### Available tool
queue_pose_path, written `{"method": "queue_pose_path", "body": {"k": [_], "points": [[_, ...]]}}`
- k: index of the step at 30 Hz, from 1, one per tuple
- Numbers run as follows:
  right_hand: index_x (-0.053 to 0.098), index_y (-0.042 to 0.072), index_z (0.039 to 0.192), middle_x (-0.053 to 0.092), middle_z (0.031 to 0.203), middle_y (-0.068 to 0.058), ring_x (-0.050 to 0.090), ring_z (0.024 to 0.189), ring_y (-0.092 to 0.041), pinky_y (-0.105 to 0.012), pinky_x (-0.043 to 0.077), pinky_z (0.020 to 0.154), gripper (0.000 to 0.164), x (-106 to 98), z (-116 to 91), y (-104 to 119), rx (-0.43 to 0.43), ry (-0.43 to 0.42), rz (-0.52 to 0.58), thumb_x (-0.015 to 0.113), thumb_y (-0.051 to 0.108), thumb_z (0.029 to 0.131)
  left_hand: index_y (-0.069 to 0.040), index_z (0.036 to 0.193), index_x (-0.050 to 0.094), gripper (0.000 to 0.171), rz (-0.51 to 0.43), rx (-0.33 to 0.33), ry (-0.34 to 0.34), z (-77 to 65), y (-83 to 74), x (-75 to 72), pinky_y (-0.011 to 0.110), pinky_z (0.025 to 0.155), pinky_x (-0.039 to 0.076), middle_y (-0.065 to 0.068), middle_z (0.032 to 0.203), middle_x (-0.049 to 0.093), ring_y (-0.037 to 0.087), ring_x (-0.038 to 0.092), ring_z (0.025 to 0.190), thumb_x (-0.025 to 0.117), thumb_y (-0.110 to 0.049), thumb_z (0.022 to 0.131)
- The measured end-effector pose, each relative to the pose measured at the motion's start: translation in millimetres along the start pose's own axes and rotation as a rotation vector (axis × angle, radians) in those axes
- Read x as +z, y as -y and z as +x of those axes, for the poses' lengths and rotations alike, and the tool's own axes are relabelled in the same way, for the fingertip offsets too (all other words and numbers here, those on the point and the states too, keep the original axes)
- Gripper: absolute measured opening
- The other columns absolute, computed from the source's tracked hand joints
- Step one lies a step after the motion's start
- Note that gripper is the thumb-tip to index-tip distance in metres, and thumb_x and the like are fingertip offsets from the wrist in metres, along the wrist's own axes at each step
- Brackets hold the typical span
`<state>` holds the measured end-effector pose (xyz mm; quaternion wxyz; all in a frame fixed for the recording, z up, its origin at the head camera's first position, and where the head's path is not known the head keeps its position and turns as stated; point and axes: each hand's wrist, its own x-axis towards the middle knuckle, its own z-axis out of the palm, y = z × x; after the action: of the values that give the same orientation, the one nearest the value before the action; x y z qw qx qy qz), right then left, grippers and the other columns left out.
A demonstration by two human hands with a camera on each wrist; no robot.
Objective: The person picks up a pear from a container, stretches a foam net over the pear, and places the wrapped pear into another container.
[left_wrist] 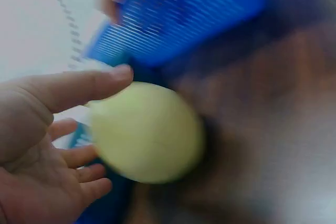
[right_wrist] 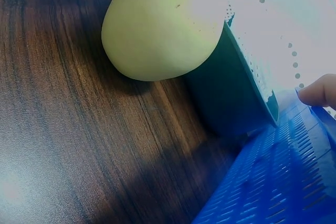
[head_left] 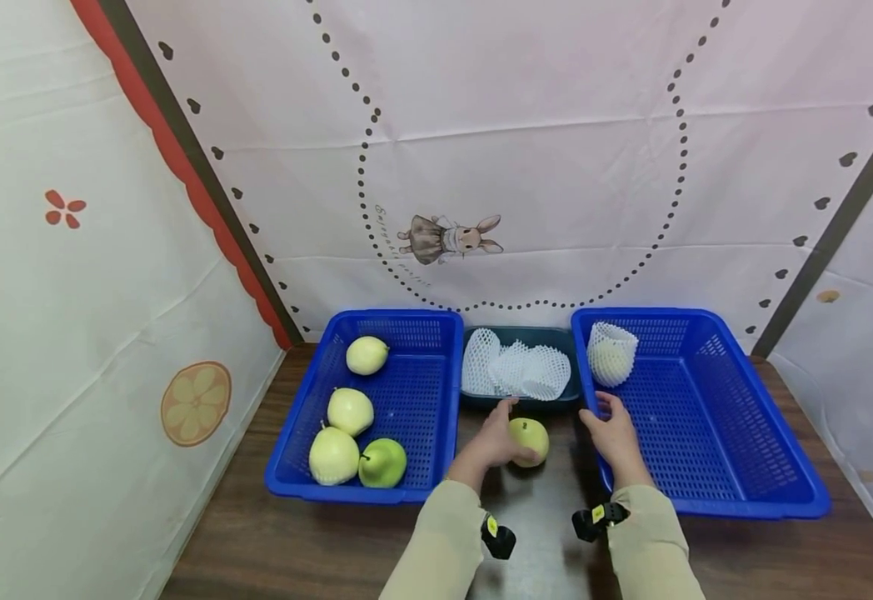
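Note:
A pale yellow-green pear (head_left: 529,442) sits over the brown table in front of a dark green tray (right_wrist: 226,85). My left hand (head_left: 492,439) is beside it, the thumb across its near side. In the left wrist view the fingers (left_wrist: 79,156) are spread at its stem end, tips visible and not wrapped round it. My right hand (head_left: 616,437) is at the left rim of the right blue basket (head_left: 770,408), its thumb (right_wrist: 320,92) right at the rim and nothing in its grasp. White foam net sleeves (head_left: 534,372) lie in the tray.
The left blue basket (head_left: 421,492) holds several pears, one of them greener (head_left: 382,463). A pear in a foam net (head_left: 611,354) stands in the right basket's back left corner. Behind everything hangs a white printed cloth (head_left: 526,192).

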<state>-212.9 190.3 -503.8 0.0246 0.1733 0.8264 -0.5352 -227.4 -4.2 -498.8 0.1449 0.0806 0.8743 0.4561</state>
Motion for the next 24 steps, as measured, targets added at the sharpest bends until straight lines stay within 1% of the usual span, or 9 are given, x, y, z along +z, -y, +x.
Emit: {"method": "queue_pose_path", "body": {"k": [3,7,10,12,14,16,18,20,24], "points": [[0.03,-0.001,0.138,0.033,0.136,-0.029,0.037,0.12,-0.043,-0.055,0.034,0.096,0.054,1,0,0,-0.002,0.001,0.003,0.048,0.02,0.092,-0.007,0.136,0.038,0.074,-0.029,0.044,-0.095,-2.7,-14.1,-22.0,0.048,0.098,0.034,0.015,0.134,0.043,0.032,0.037,0.124,0.078,-0.02,0.074],[0.03,-0.002,0.138,0.034,0.135,-0.029,0.038,0.119,-0.042,-0.054,0.035,0.096,0.054,1,0,-1,-0.014,-0.002,0.005,0.049,0.019,0.092,-0.006,0.125,0.048,0.051,-0.078,0.094,-0.344,-5.1,-17.6,-48.1,0.048,0.099,0.033,0.016,0.13,0.044,0.033,0.034,0.123,0.069,-0.017,0.08],[0.03,-0.002,0.138,0.034,0.136,-0.029,0.037,0.119,-0.042,-0.054,0.035,0.096,0.054,0,0,-1,-0.012,-0.003,0.004,0.049,0.019,0.091,-0.009,0.127,0.048,0.051,-0.046,0.007,-0.449,-6.6,-7.1,-59.0,0.051,0.102,0.026,0.017,0.137,0.034,0.035,0.023,0.129,0.067,-0.017,0.08],[0.03,-0.002,0.138,0.033,0.136,-0.029,0.037,0.12,-0.043,-0.054,0.035,0.096,0.055,0,-1,-1,-0.011,-0.003,0.003,0.049,0.019,0.091,-0.009,0.133,0.043,0.058,-0.033,-0.065,-0.434,-6.3,3.4,-62.1,0.053,0.103,0.023,0.019,0.142,0.027,0.038,0.018,0.132,0.067,-0.018,0.081],[0.029,-0.002,0.138,0.033,0.136,-0.029,0.037,0.12,-0.043,-0.054,0.034,0.096,0.055,0,-1,-1,-0.009,0.001,0.009,0.049,0.019,0.091,-0.009,0.141,0.032,0.065,-0.028,-0.143,-0.353,-5.9,13.6,-61.8,0.055,0.103,0.024,0.023,0.144,0.026,0.04,0.021,0.132,0.063,-0.017,0.084],[0.029,-0.003,0.138,0.033,0.136,-0.029,0.037,0.12,-0.043,-0.054,0.035,0.096,0.056,0,-1,-1,-0.012,0.006,0.025,0.05,0.019,0.091,-0.008,0.145,0.023,0.068,-0.023,-0.19,-0.263,-5.8,21.8,-60.2,0.056,0.1,0.027,0.027,0.143,0.028,0.042,0.028,0.129,0.059,-0.015,0.088],[0.029,-0.003,0.138,0.033,0.136,-0.03,0.037,0.12,-0.044,-0.054,0.035,0.096,0.056,-1,-2,0,-0.015,0.008,0.041,0.051,0.018,0.091,-0.009,0.147,0.016,0.068,-0.033,-0.222,-0.194,-7.4,26.6,-59.3,0.057,0.099,0.029,0.027,0.142,0.03,0.042,0.033,0.127,0.054,-0.014,0.091],[0.029,-0.004,0.137,0.03,0.135,-0.031,0.035,0.121,-0.045,-0.054,0.032,0.097,0.058,0,-4,4,-0.026,-0.022,0.043,0.054,0.017,0.09,-0.011,0.148,0.016,0.066,-0.029,-0.234,-0.168,-8.9,28.9,-59.3,0.057,0.1,0.028,0.026,0.143,0.03,0.042,0.034,0.127,0.052,-0.014,0.093],[0.034,-0.003,0.135,0.027,0.135,-0.029,0.03,0.125,-0.042,-0.052,0.027,0.102,0.059,3,-4,25,-0.118,-0.173,0.043,0.061,0.016,0.086,-0.013,0.148,0.015,0.066,-0.05,-0.229,-0.15,-10.9,30.7,-61.3,0.056,0.101,0.026,0.024,0.145,0.028,0.041,0.031,0.129,0.051,-0.015,0.093]]}}
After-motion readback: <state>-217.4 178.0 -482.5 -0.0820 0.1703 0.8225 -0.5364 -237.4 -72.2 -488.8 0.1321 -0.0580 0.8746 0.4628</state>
